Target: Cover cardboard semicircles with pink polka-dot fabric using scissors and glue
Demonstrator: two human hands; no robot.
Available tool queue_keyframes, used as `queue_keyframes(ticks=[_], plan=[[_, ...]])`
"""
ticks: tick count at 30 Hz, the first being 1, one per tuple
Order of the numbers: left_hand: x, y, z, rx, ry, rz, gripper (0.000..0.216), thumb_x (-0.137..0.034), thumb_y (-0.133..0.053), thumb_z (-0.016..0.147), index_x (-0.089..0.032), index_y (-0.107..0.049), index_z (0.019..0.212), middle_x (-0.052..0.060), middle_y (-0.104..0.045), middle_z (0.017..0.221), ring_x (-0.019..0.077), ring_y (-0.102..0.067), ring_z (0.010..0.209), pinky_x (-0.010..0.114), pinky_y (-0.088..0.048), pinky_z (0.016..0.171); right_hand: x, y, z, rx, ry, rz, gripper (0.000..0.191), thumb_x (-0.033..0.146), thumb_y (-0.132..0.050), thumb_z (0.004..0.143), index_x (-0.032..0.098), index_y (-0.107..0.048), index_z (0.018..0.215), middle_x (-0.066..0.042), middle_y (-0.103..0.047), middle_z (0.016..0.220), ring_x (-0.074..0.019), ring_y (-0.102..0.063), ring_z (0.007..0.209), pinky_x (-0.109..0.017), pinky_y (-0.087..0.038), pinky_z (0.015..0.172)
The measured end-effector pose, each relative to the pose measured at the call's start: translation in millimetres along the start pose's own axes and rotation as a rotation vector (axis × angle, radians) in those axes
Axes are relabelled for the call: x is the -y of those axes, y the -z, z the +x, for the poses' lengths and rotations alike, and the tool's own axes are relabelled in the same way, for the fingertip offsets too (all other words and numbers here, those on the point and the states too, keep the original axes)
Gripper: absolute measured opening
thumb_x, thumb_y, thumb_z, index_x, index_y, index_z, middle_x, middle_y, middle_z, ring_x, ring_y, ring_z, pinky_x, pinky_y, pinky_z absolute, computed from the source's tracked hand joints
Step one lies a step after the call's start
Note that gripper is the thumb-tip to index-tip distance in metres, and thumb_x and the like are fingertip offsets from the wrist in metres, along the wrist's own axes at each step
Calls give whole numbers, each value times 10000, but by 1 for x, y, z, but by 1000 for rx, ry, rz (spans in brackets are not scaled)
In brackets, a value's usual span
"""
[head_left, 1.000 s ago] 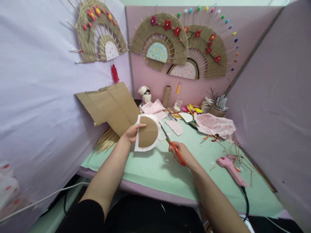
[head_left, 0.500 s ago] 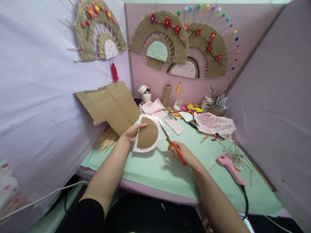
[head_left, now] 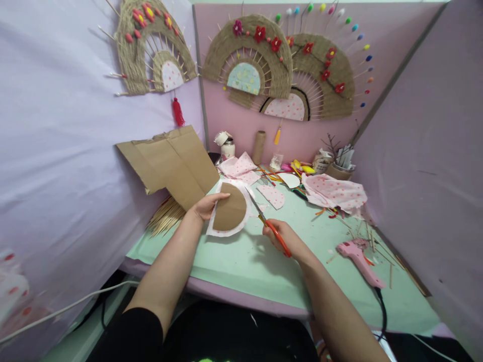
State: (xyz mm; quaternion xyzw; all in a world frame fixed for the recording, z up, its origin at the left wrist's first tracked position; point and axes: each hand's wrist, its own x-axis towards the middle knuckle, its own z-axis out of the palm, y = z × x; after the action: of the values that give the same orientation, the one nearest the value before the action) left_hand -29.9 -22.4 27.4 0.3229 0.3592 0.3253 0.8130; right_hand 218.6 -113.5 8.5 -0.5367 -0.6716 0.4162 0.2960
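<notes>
My left hand (head_left: pixel 207 205) grips a brown cardboard half-disc (head_left: pixel 231 210) by its straight left side, thumb on top. White fabric with faint pink dots (head_left: pixel 222 233) lies under the cardboard and sticks out as a border around it. In my right hand (head_left: pixel 281 235) is a pair of scissors (head_left: pixel 277 235) with orange-red handles. The blades point up and left, their tips close to the fabric's upper right edge. Just right of the tips, a dotted pink half-disc (head_left: pixel 270 196) and small fabric scraps lie on the green tabletop.
A pink glue gun (head_left: pixel 360 261) with a black cord lies at right, near loose sticks. Crumpled dotted fabric (head_left: pixel 334 193) sits behind it. A large cardboard sheet (head_left: pixel 173 163) leans at left over a bundle of thin sticks (head_left: pixel 166 217). Twine fans (head_left: pixel 249 37) hang on the back wall.
Almost nothing differs. My right hand with the scissors has shifted very slightly right; my left hand keeps its hold on the cardboard and fabric.
</notes>
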Motion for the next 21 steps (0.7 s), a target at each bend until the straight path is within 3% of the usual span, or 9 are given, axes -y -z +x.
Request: queue_keyframes(ticks=[12, 21], plan=[[0, 3, 2, -20, -27, 20, 324, -211, -552, 815, -55, -621, 1090, 126, -732, 831, 205, -689, 736, 307, -505, 743, -5, 3, 4, -14, -16, 8, 236, 390, -516, 724, 191, -452, 615, 70, -361, 478, -80, -331, 434, -221, -233, 447], [2, 7, 3, -21, -4, 73, 338, -223, -600, 782, -63, -637, 1078, 119, -734, 865, 200, -687, 757, 297, -505, 765, 2, 6, 0, 59, 32, -1, 225, 369, -490, 719, 158, -556, 762, 48, -426, 555, -89, -356, 482, -217, -284, 456]])
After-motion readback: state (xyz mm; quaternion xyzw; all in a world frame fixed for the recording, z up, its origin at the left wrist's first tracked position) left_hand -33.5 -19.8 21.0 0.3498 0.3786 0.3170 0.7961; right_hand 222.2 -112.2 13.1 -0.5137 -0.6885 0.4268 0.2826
